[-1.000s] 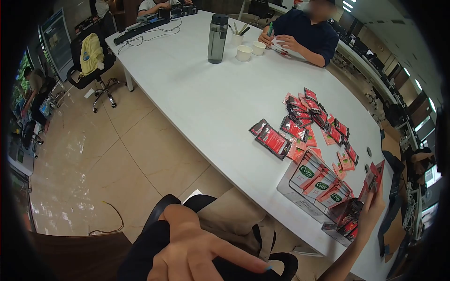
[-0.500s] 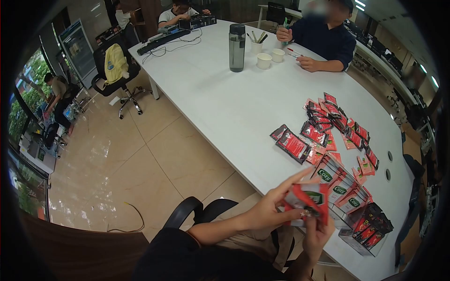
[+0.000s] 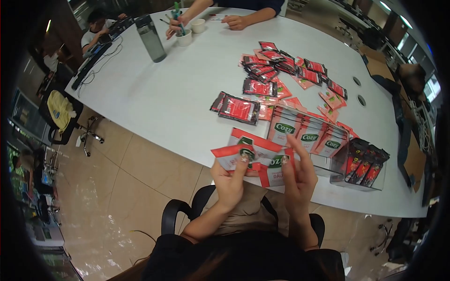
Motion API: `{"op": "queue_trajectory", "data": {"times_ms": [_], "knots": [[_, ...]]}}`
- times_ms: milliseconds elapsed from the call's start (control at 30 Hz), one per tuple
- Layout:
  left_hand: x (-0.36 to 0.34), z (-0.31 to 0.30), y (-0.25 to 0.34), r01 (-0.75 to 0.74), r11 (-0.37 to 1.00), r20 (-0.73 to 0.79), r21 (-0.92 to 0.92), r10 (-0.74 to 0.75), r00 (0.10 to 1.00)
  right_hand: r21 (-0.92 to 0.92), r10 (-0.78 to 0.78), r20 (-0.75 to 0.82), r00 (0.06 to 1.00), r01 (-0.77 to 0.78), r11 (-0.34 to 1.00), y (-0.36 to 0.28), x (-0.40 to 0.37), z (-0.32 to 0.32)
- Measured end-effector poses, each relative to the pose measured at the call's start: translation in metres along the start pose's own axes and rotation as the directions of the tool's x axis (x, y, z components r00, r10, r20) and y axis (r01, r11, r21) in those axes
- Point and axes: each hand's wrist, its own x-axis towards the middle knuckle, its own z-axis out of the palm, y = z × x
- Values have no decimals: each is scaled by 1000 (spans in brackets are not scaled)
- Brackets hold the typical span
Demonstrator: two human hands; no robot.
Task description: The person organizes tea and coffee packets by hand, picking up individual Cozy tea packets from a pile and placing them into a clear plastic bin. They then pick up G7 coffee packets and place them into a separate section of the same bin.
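Several red and white Cozy sachets are spread between my two hands, above the table's near edge. My left hand (image 3: 230, 180) pinches the sachets on the left (image 3: 232, 156), thumb on top. On the right, my right hand (image 3: 298, 175) holds another sachet (image 3: 277, 169) under its thumb, with the index finger raised. Just beyond is a clear box of upright Cozy sachets (image 3: 309, 137). Beside it, to the right, stands a clear box of black and red sachets (image 3: 364, 165). A pile of black and red sachets (image 3: 260, 87) and pink ones (image 3: 332, 99) lies farther back.
A grey bottle (image 3: 151, 39) stands on the white table (image 3: 187, 89) at the back left. Behind it are paper cups (image 3: 198, 25). Across the table a person's hand (image 3: 177, 26) holds pens over a cup; another person sits at the far left.
The view has turned down and right. My hands have moved apart, and the sachets, bunched together before, are now fanned out between them. The other person's pens are now at a cup.
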Motion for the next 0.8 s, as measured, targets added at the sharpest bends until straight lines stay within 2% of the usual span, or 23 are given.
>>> {"op": "queue_trajectory", "data": {"times_ms": [133, 233, 300, 367, 500, 600, 633, 733, 767, 800], "knots": [[19, -8, 2, -26, 996, -37, 89, 30, 999, 182, -8, -131, 991, 32, 983, -7, 12, -6], [35, -8, 0, -72, 978, -57, 194, 85, 995, 178, -31, -153, 988, 58, 982, -6, 18, -9], [45, -12, -5, -107, 965, -5, 241, 111, 994, 220, -17, -168, 986, 55, 974, -1, 19, -11], [52, -10, -5, -105, 956, 10, 274, 106, 994, 130, -61, -233, 971, 93, 987, 4, 20, -12], [58, -21, -11, 51, 982, 62, 184, -63, 996, -1, -106, -358, 928, 113, 994, 3, 25, -22], [57, -19, -12, 95, 990, 49, 106, -101, 994, -147, -183, -348, 920, 139, 979, 6, 35, -30], [57, -19, -12, 99, 990, 52, 97, -104, 993, -162, -159, -358, 920, 107, 981, 7, 39, -28], [55, -23, -11, 109, 990, 73, 85, -116, 991, -315, -220, -190, 957, 153, 937, 12, 52, -24], [55, -26, -12, 114, 989, 87, 89, -122, 989, -330, -154, -164, 974, 92, 939, 11, 52, -22], [54, -28, -11, 118, 989, 102, 93, -127, 987, -356, -152, -120, 981, 100, 929, 14, 53, -21]]}}
